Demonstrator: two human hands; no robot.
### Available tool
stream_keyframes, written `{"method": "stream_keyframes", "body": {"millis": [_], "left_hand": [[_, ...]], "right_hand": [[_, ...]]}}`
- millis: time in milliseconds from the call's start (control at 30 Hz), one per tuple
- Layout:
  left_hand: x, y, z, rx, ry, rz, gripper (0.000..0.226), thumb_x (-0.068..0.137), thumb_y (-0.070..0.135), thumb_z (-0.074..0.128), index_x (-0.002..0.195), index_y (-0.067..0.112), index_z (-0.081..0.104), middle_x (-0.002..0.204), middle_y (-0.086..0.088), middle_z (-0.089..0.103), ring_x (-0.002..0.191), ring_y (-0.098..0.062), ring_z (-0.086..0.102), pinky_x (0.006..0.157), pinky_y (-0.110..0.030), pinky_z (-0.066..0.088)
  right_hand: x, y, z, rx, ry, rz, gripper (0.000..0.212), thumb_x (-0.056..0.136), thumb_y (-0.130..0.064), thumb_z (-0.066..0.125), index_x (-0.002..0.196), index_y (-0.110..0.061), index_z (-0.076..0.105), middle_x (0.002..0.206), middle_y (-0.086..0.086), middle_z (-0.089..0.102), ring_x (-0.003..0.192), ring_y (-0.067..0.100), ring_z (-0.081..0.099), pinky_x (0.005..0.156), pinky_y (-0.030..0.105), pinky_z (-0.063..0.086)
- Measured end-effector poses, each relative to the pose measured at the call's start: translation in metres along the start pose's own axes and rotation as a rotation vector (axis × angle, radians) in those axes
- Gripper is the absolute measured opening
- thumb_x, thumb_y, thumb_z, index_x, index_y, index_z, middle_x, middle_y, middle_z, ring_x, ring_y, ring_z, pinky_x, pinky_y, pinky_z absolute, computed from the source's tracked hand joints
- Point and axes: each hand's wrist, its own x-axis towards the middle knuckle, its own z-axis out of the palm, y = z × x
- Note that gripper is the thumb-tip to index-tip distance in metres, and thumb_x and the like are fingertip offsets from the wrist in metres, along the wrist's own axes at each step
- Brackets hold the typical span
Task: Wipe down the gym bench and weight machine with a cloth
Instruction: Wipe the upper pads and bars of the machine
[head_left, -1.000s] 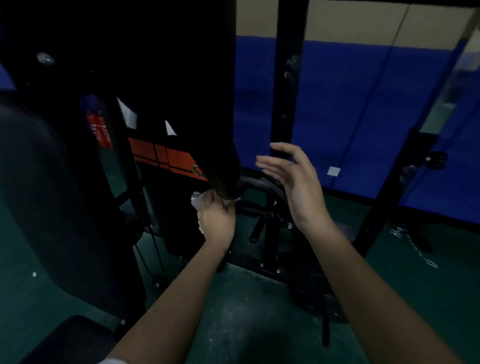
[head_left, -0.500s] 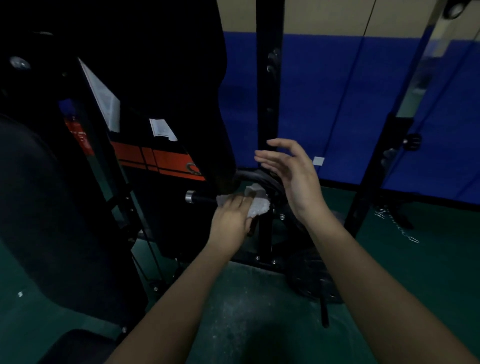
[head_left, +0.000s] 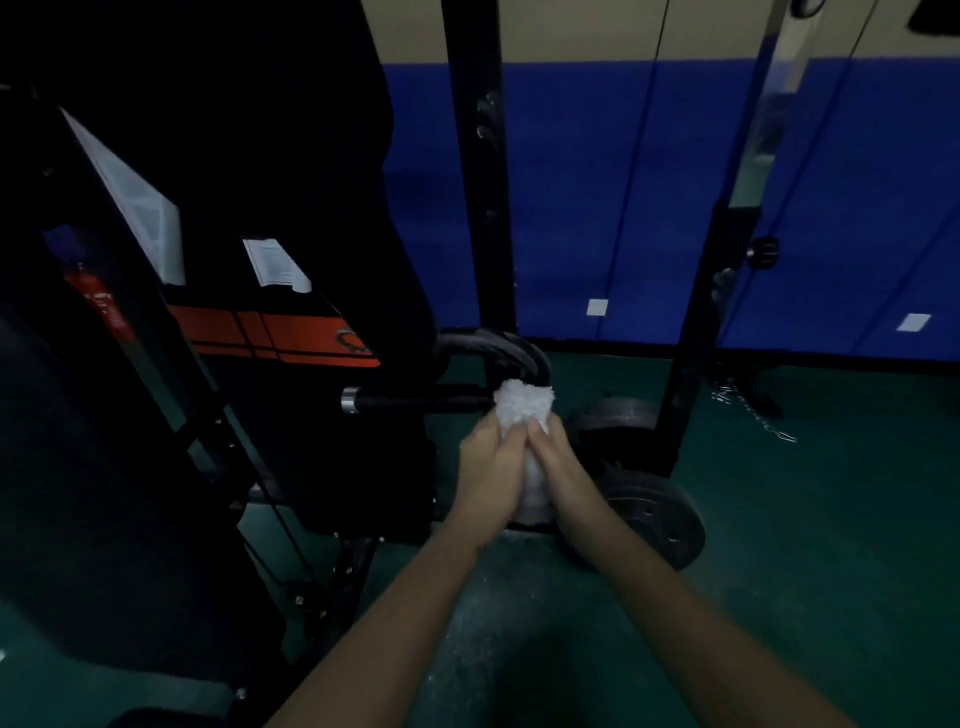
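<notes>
The left hand (head_left: 491, 460) and right hand (head_left: 558, 462) curl their fingers around a white cloth (head_left: 523, 408), touching a black bar (head_left: 415, 401).

Right of you the green floor (head_left: 831, 545) lies open; the weight plate (head_left: 657, 514) crowds low, the black upright (head_left: 475, 182) stands ahead, the machine frame (head_left: 332, 457) walls your left.

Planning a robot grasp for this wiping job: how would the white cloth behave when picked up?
The cloth is probably soft and floppy: it bunches into a crumpled wad between the left hand and right hand. Likely light, since the wad stands puffed up above them. Its nubbly surface suggests grip, not slip.
</notes>
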Motion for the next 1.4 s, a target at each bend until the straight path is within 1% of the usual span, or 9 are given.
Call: {"method": "stream_keyframes", "body": {"millis": [167,333,433,500,633,833,1033,1200,1400], "left_hand": [[-0.009,0.012,-0.013,0.157,-0.266,0.092,0.033,0.089,0.018,0.034,0.085,0.002,0.063,0.095,-0.017,0.063,0.087,-0.026,0.058,0.078,-0.032,0.046],[0.013,0.017,-0.052,0.248,-0.001,0.298,0.035,0.066,0.019,0.032,0.065,0.019,0.067,0.093,-0.011,0.067,0.094,-0.026,0.060,0.086,-0.033,0.045],[0.027,0.014,-0.073,0.283,0.042,0.273,0.030,0.064,0.021,0.031,0.054,0.030,0.057,0.080,-0.007,0.068,0.086,-0.027,0.062,0.079,-0.035,0.047],[0.028,0.012,-0.078,0.361,0.056,0.257,0.027,0.067,0.020,0.033,0.058,0.027,0.057,0.079,-0.010,0.070,0.082,-0.026,0.063,0.073,-0.035,0.046],[0.028,0.014,-0.079,0.229,0.058,0.233,0.029,0.066,0.019,0.033,0.059,0.029,0.060,0.075,-0.005,0.067,0.082,-0.025,0.063,0.075,-0.035,0.047],[0.029,0.021,-0.075,0.181,0.065,0.191,0.030,0.060,0.021,0.031,0.055,0.033,0.058,0.069,-0.002,0.061,0.076,-0.024,0.057,0.080,-0.037,0.045],[0.023,0.023,-0.077,0.020,0.033,0.180,0.033,0.077,0.022,0.034,0.057,0.011,0.059,0.067,-0.010,0.065,0.067,-0.032,0.063,0.063,-0.037,0.051],[0.019,0.023,-0.066,0.132,0.169,0.294,0.027,0.069,0.017,0.033,0.046,0.019,0.046,0.053,0.005,0.052,0.055,-0.014,0.046,0.058,-0.033,0.037],[0.018,0.017,-0.058,0.087,0.175,0.322,0.034,0.065,0.017,0.029,0.058,0.027,0.061,0.068,0.004,0.064,0.068,-0.010,0.058,0.064,-0.026,0.042]], "right_hand": [[-0.009,0.015,-0.001,0.020,0.262,-0.183,0.011,0.096,-0.020,0.046,0.102,-0.029,0.051,0.102,0.006,0.061,0.087,0.014,0.061,0.073,0.024,0.051],[-0.011,-0.010,-0.001,-0.100,0.508,-0.568,0.028,0.092,-0.034,0.048,0.117,-0.022,0.048,0.113,0.005,0.058,0.103,0.009,0.058,0.086,0.024,0.048],[0.004,-0.051,0.019,-0.446,0.440,-0.843,0.040,0.088,-0.032,0.047,0.126,-0.020,0.044,0.124,0.010,0.047,0.110,0.001,0.045,0.093,0.015,0.039],[0.019,-0.068,0.040,-0.927,0.363,-0.898,0.047,0.085,-0.040,0.048,0.125,-0.017,0.049,0.125,0.010,0.053,0.111,0.013,0.049,0.091,0.028,0.040],[0.041,-0.085,0.053,-1.375,0.324,-0.878,0.056,0.072,-0.058,0.064,0.094,-0.006,0.063,0.086,0.010,0.067,0.079,0.028,0.063,0.069,0.036,0.045],[0.049,-0.106,0.028,-1.000,0.076,-0.416,0.048,0.087,-0.058,0.045,0.083,-0.013,0.059,0.079,0.003,0.060,0.077,0.023,0.058,0.064,0.032,0.040],[0.036,-0.058,0.027,-1.267,0.179,-1.072,0.049,0.083,-0.031,0.043,0.131,-0.021,0.047,0.139,0.007,0.048,0.121,0.023,0.037,0.094,0.037,0.026],[0.043,-0.039,0.019,-1.270,0.225,-1.278,0.040,0.085,-0.013,0.036,0.113,-0.014,0.065,0.127,0.013,0.057,0.116,0.031,0.037,0.095,0.045,0.027],[0.038,-0.020,-0.021,-0.870,0.105,-1.017,0.037,0.073,-0.004,0.049,0.107,-0.019,0.054,0.125,0.001,0.035,0.115,0.023,0.037,0.094,0.035,0.036]]}}
